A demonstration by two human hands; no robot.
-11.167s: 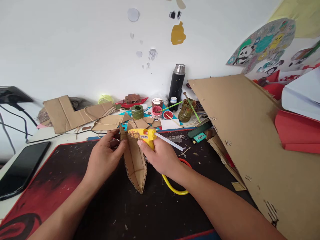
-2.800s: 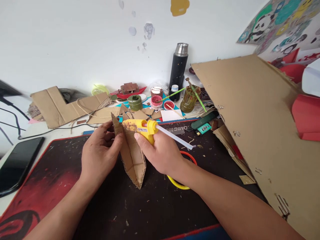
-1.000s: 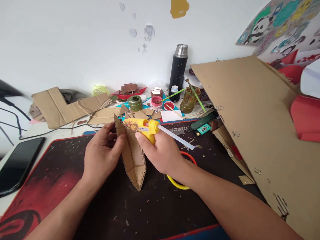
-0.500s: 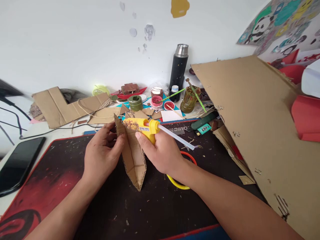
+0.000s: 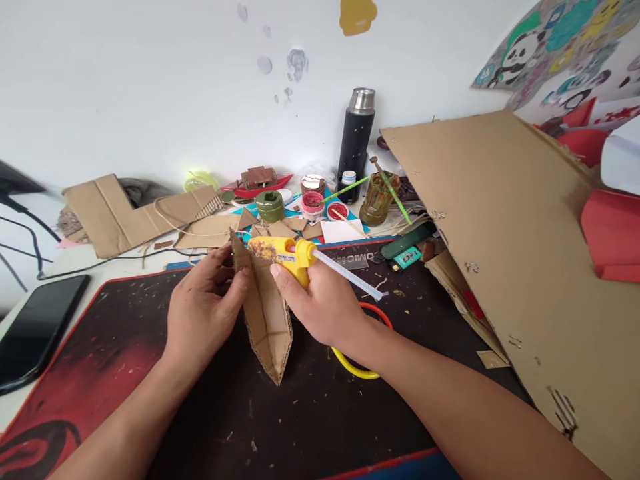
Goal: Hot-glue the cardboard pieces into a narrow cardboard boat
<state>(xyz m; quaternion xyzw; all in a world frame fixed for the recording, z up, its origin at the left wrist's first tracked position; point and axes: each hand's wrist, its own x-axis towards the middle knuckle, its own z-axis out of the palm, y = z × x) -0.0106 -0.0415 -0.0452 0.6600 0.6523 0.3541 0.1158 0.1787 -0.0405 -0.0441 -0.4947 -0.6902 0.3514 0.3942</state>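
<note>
A small cardboard boat hull (image 5: 267, 333), pointed at its near end, is tilted over the dark desk mat (image 5: 240, 427). My left hand (image 5: 207, 307) is closed on its left wall, thumb on the inner side and fingers outside. In my right hand (image 5: 325, 300) is a yellow hot glue gun (image 5: 280, 255), smeared with brown residue, a clear glue stick (image 5: 350, 273) sticking out of its back. The gun's nozzle is at the hull's far end, close to the left wall. My right hand's fingers are mostly hidden behind the gun.
Behind stand paint jars (image 5: 270, 207), a red model boat (image 5: 257, 180), a black thermos (image 5: 356, 133) and a brush jar (image 5: 380, 199). A large cardboard sheet (image 5: 525, 253) leans in from the right. A phone (image 5: 40, 327) lies left; a red-yellow ring (image 5: 360, 372) is under my right wrist.
The glue gun has turned very slightly, its rear and glue stick shifting a little to the left. Both hands keep their hold; the whole view has drifted slightly.
</note>
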